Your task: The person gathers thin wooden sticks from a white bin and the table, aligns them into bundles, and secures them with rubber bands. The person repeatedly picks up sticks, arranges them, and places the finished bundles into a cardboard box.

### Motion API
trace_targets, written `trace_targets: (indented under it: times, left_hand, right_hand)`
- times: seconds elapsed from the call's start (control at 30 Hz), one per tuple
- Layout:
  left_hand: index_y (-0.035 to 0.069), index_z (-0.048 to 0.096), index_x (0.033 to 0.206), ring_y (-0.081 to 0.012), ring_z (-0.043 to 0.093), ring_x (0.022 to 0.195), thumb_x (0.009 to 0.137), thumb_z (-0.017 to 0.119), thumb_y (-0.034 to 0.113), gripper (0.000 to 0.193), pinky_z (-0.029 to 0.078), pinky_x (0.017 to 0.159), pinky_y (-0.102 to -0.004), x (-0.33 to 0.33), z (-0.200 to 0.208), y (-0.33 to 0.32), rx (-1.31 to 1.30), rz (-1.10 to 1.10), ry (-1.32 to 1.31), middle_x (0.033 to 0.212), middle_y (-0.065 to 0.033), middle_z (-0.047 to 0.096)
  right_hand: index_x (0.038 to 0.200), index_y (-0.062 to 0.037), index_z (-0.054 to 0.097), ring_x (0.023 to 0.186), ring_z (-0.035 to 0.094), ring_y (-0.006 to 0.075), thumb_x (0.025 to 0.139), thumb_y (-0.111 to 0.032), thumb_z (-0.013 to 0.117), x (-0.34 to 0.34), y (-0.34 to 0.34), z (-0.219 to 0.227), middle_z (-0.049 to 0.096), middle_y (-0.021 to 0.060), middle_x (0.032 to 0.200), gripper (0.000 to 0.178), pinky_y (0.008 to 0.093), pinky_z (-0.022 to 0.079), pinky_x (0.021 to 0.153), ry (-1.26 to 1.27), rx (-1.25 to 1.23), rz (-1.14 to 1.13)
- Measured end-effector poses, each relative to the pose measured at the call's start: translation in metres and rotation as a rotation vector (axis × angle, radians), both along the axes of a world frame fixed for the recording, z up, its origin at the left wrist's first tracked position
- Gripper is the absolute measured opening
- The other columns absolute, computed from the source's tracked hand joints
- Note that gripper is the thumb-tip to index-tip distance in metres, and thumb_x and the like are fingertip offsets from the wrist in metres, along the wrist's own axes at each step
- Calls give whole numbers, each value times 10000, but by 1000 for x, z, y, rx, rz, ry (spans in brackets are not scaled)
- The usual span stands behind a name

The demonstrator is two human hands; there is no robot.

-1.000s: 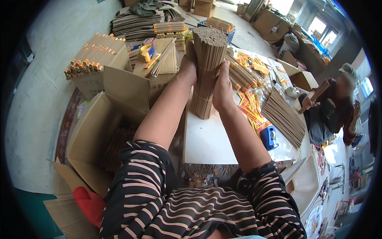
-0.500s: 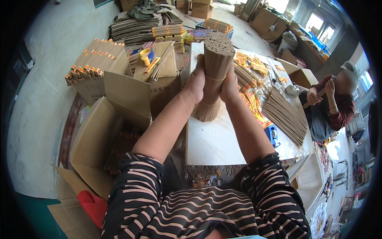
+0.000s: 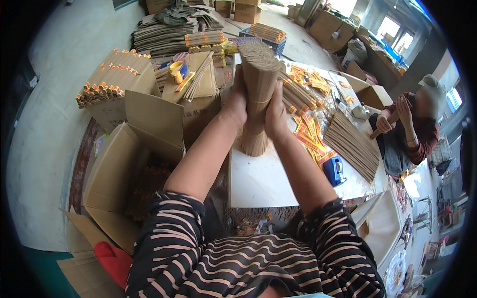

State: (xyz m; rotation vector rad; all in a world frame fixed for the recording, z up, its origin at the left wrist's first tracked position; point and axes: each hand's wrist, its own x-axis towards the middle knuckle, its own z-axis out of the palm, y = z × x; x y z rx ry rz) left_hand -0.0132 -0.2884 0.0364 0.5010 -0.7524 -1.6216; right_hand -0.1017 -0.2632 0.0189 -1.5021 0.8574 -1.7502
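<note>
A thick bundle of brown incense sticks (image 3: 257,99) stands nearly upright over the white tabletop (image 3: 263,186), a band round its middle. My left hand (image 3: 235,102) wraps its left side, and my right hand (image 3: 276,111) presses on its right side; both are closed on it. The top of the bundle is slightly fanned and tilts left. Its lower end appears to rest on the table. Right of it lie loose incense sticks (image 3: 352,145), red and yellow paper labels (image 3: 310,135), labelled bundles (image 3: 296,93) and a blue tape dispenser (image 3: 334,171).
An open cardboard box (image 3: 112,169) with bundles inside stands at my left. Behind it, labelled bundles (image 3: 117,74) are stacked on another box. Yellow tape (image 3: 177,69) sits on a carton farther back. A co-worker (image 3: 410,124) sits at the right, holding a bundle.
The bundle's top has shifted left and down a little and spread out, my hands moving with it. The whole view has shifted slightly.
</note>
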Motion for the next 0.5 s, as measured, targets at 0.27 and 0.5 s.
trace_targets:
  times: [0.27,0.5]
  left_hand:
    - [71,365,1374,-167,375,1266,938,281,580,676,275,1052,-333,5,-63,5,-136,-55,-271,1390,-39,412]
    - [7,486,1275,-175,529,1087,933,310,581,691,391,951,-284,0,-60,6,158,54,-68,1209,-97,563]
  right_hand:
    - [1308,-19,410,1134,507,206,953,-551,243,-45,-31,-40,507,133,1264,661,332,403,974,-299,249,216]
    - [1372,22,312,1306,300,210,1004,-388,180,-7,24,-51,348,154,1400,568,308,199,1087,-69,207,67]
